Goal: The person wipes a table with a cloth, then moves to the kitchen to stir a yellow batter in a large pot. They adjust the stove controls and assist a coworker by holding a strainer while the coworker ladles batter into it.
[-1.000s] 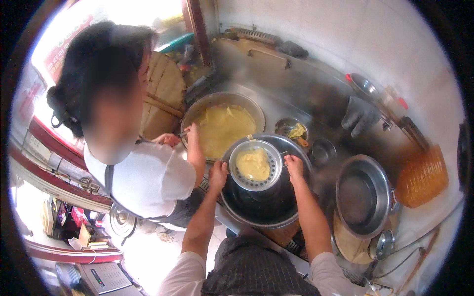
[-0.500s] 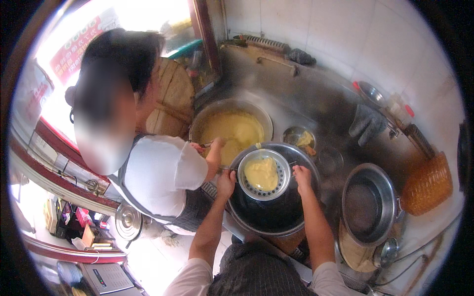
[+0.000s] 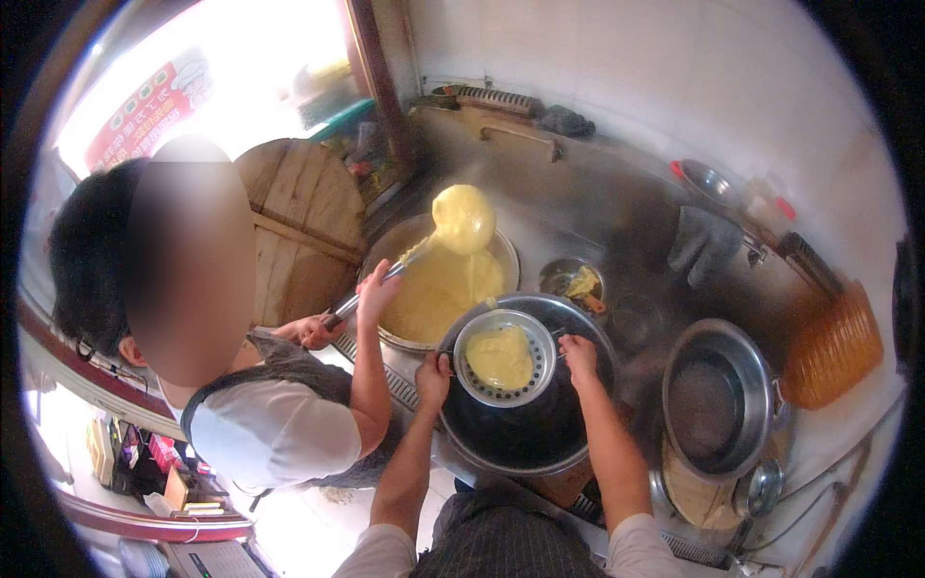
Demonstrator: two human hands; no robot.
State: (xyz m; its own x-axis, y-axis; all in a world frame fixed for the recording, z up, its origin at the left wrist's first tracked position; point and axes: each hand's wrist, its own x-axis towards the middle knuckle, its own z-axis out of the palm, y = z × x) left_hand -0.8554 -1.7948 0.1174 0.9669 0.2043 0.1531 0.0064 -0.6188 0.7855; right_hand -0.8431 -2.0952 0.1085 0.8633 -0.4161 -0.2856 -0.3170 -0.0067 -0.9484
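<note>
Two hands on one perforated steamer tray (image 3: 503, 358), held level above a dark wok (image 3: 525, 405) on the steel tabletop (image 3: 578, 207). Left hand (image 3: 433, 378) closed on the tray's near-left rim, right hand (image 3: 578, 354) pinching the right rim, fingers curled over the metal edge. Inside the tray, a shallow pool of yellow batter (image 3: 499, 356), off-centre and not yet reaching every side.

Just beyond, a co-worker's hand (image 3: 378, 289) gripping a long ladle (image 3: 462, 220), raised brimful over a wide basin of the same batter (image 3: 438, 284); the co-worker's other hand (image 3: 313, 330) lower on the handle. Round wooden lid (image 3: 299, 236) propped behind. Small dish of scraps (image 3: 575, 281) beside the basin, lidded steel pot (image 3: 718, 397) to the right, stack of orange baskets (image 3: 833, 342) at the far edge, grey glove (image 3: 703, 246) draped near the wall.

Best handled, by the look of it, with the rim kept dead flat and both grips even, so the batter spreads thin rather than sliding to one side. Likely worth keeping the tray directly over the wok, so any drip falls inside. Fingertips probably best kept on the rim only, clear of the wet surface and of rising heat. Steady wait under the ladle, no tilt toward it.
</note>
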